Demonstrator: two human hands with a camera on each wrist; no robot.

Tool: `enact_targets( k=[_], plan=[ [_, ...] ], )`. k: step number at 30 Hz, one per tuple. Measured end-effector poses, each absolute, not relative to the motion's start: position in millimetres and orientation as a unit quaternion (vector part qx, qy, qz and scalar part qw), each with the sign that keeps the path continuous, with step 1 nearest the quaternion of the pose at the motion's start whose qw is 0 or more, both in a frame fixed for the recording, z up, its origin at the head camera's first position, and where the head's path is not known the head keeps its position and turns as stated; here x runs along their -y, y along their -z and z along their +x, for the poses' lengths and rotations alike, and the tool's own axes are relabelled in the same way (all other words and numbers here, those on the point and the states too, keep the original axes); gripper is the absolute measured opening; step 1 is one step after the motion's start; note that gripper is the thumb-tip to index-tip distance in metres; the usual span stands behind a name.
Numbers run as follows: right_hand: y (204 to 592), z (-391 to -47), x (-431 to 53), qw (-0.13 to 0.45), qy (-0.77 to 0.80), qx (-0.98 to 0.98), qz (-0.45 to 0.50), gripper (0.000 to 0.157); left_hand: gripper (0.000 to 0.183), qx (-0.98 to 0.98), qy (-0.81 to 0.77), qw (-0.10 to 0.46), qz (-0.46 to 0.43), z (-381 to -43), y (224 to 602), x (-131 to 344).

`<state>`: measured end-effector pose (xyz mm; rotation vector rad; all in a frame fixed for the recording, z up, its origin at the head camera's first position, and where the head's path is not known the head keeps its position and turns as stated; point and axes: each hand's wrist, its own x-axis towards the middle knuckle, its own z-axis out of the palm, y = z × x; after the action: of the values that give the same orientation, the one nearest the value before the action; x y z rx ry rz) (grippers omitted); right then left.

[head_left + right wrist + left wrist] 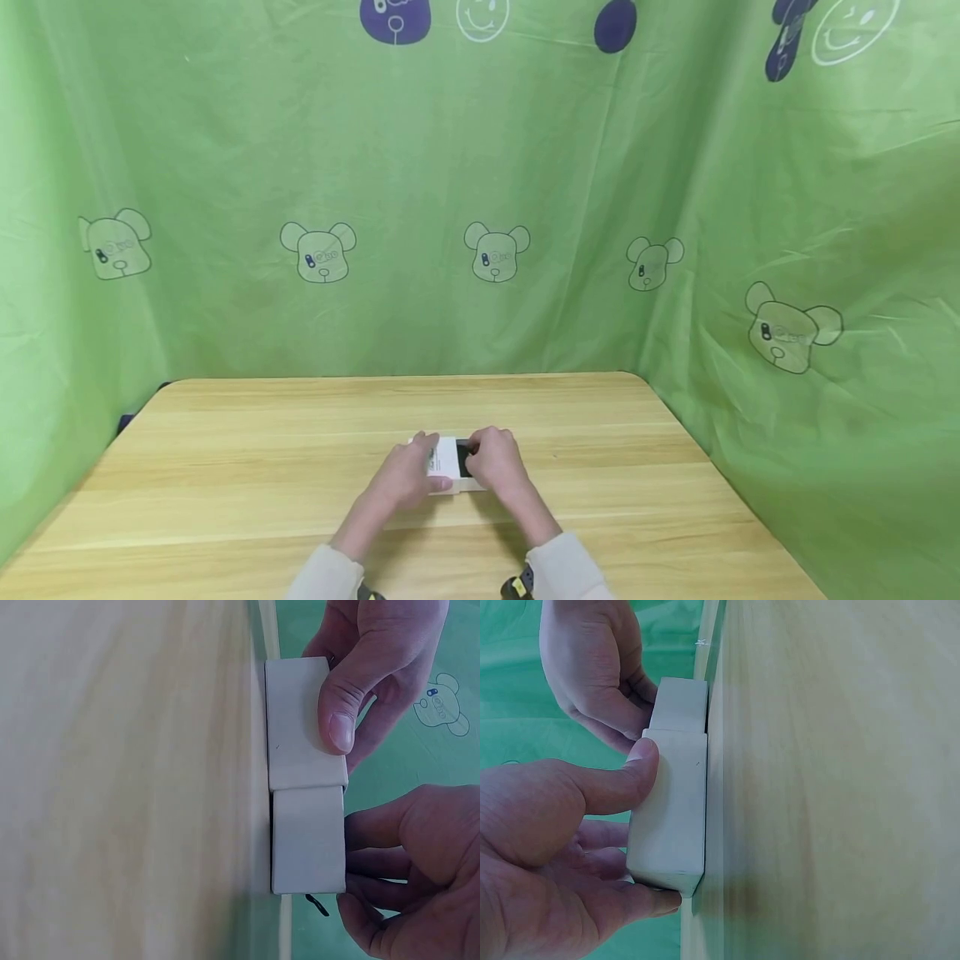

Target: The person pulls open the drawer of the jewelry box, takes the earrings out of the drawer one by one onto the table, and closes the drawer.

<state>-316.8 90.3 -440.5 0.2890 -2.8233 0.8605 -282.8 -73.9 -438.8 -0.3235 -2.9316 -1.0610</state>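
We take the white box (447,458) as our landmark; it lies flat on the wooden table (225,467), in front of the person. Starting at the left, we note a pale sleeve (327,575) on the near left side of the box. Beyond it, the left hand (403,473) grips the left part of the box, its thumb pressed on the near wall and its other fingers about the far side and left end. We judge that this hold keeps the outer cover steady. The inner tray (309,840) stands partly out of the box's right end, exposing a black interior (463,460); we cannot tell whether that is lining or contents. A thin black strip (317,904) shows beyond the tray's outer end; its purpose is unclear to us. On the right of the box, the right hand (497,460) has its fingers bent in narrowly at the tray. We cannot tell whether they pinch the tray or something in it; we judge the place chosen for access to the exposed part. A green curtain (405,150) hangs behind the box.
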Motion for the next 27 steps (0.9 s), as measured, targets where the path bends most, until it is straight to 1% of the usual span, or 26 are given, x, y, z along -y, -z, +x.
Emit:
enact_targets(
  k=[10,27],
  plan=[
    [436.3,-314.5,-90.3,0.063,-0.289,0.95,0.095,0.023,0.074,0.935,0.338,0.007,-0.109,-282.9,439.5,74.4],
    [435.8,-315.2,-92.4,0.061,-0.296,0.948,0.1,0.024,0.075,0.932,0.346,0.008,-0.11,-283.9,440.8,74.9]
  ],
)
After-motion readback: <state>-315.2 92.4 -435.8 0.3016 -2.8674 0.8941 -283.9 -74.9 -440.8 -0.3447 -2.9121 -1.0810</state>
